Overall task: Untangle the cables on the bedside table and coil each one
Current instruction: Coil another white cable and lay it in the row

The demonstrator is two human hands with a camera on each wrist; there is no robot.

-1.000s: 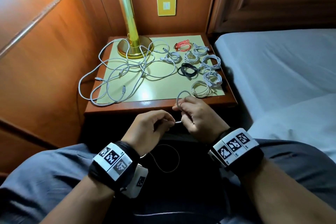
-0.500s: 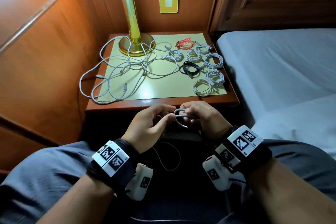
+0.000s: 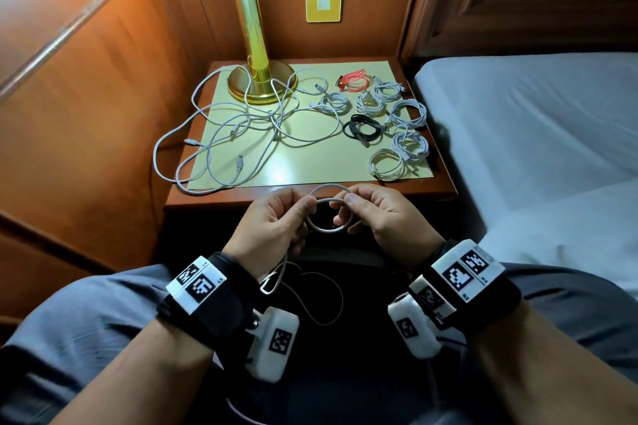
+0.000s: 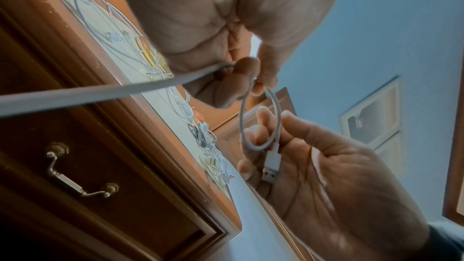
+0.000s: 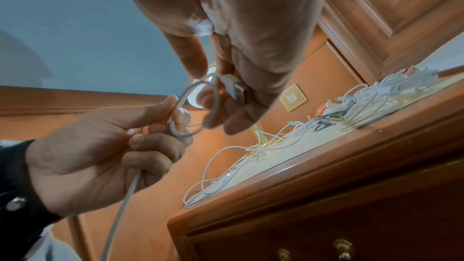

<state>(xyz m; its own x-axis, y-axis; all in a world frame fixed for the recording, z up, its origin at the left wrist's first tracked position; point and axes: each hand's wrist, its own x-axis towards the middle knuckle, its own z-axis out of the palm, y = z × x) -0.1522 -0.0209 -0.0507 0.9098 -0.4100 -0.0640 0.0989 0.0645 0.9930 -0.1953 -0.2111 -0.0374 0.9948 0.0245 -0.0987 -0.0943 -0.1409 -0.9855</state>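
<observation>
While right hand (image 3: 386,217) is pinching USB plug (image 5: 233,88) end and left hand (image 3: 272,228) is feeding white cable (image 3: 328,214) above bedside table (image 3: 445,188) edge: keeping loops equal, drawing slack smoothly, avoiding twist.

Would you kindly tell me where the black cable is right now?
In the head view, the black cable lies coiled on the right half of the bedside table, among the white coils and in front of the red cable.

no legible text; only coded black-and-white marker squares on the wrist bands (image 3: 196,283)
</observation>
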